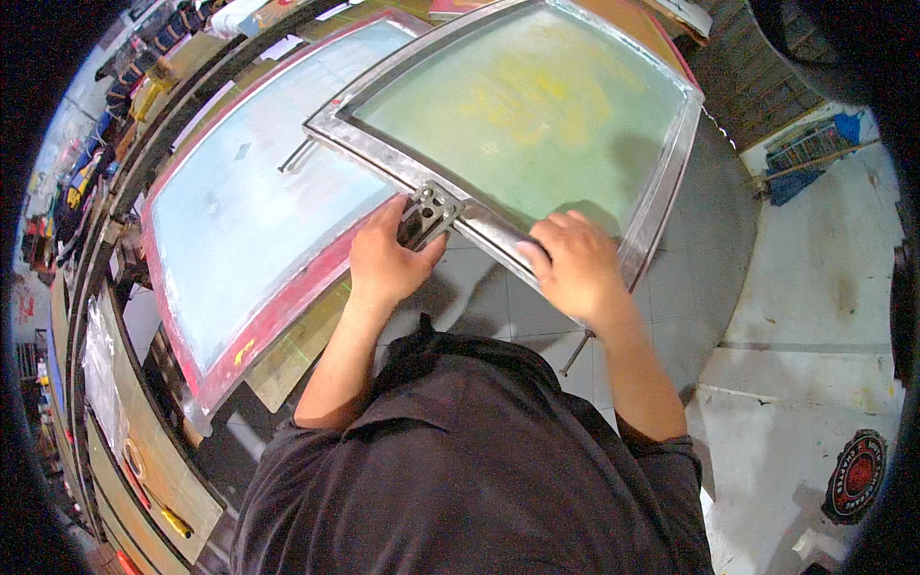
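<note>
A metal-framed screen with greenish mesh (517, 101) lies in front of me, yellow smears across its middle. On its near bar sits a metal bracket with round holes (436, 207). My left hand (395, 261) grips this bracket, its thumb and fingers on either side. My right hand (578, 261) is closed over the near bar, right of the bracket. A dark, rounded end shows beside its thumb; what it holds is mostly hidden. Partly beneath, to the left, rests a red-edged screen with pale blue mesh (278, 187). Thin metal rods (576, 353) stick out under the metal frame.
At the left, dark curved rails (86, 287) run past a bench with a tape roll (134, 458) and a yellow-and-black cutter (177, 522). Grey floor tiles (522, 302) show below the screen. Right, a blue cloth (815, 177) hangs near a white panel bearing a round black-and-red emblem (856, 476).
</note>
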Motion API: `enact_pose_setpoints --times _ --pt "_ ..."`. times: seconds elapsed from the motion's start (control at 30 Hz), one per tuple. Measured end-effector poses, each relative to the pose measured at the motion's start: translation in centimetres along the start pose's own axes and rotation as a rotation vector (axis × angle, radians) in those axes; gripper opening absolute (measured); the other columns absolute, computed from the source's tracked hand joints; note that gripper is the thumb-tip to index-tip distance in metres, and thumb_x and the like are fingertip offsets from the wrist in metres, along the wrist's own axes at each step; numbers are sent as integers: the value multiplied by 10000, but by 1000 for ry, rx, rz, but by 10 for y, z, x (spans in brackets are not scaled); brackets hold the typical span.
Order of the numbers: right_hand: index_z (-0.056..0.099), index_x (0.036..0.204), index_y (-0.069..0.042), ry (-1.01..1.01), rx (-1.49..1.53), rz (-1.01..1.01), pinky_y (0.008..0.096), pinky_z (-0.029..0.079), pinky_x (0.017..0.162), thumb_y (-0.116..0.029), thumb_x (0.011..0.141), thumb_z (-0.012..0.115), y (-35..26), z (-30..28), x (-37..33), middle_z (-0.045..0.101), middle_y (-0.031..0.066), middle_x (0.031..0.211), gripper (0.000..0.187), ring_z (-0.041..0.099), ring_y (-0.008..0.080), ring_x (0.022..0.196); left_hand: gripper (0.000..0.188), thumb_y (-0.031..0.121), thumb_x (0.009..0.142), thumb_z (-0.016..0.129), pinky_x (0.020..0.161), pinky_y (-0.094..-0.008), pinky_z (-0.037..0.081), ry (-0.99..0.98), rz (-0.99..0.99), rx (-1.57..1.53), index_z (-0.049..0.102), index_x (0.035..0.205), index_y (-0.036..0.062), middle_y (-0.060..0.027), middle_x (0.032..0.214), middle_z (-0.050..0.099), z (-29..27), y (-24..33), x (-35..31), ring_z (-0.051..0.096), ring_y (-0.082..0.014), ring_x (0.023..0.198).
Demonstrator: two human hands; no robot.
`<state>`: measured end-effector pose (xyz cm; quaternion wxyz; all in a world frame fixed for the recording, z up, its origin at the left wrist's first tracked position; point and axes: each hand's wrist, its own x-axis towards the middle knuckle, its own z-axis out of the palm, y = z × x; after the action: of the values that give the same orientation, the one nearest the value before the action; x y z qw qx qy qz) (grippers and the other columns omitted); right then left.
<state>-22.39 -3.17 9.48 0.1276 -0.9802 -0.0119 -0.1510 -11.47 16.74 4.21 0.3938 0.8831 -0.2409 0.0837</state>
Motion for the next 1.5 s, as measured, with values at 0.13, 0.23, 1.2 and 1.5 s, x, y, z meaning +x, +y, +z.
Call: enact_pose_setpoints --times 0.13,0.23,1.2,1.5 --pt "536 764 -11 125 85 113 403 416 642 -230 867 550 38 -14 -9 531 130 731 242 523 310 694 606 281 632 766 829 -358 483 104 -44 106 568 1123 -14 -192 992 643 8 8 -9 632 -298 929" --pt "534 768 -5 254 288 374 377 413 630 -244 894 527 75 -15 -34 537 123 712 270 524 269 662 584 275 635 766 830 -354 483 41 -115 -31 580 1108 -14 -191 999 643 2 10 -5 634 -287 931" --pt "675 966 -18 -200 703 213 245 443 680 -205 827 649 26 13 83 658 49 834 235 560 106 722 632 300 588 734 623 -409 506 17 140 -139 530 1120 25 -169 860 631 2 -24 -6 627 -339 735" --pt "667 919 1 -228 417 115 240 416 654 -101 750 699 13 8 86 603 68 757 200 540 120 710 646 328 599 726 586 -388 501 63 136 -122 525 1131 23 -141 862 623 0 -25 -8 623 -318 713"
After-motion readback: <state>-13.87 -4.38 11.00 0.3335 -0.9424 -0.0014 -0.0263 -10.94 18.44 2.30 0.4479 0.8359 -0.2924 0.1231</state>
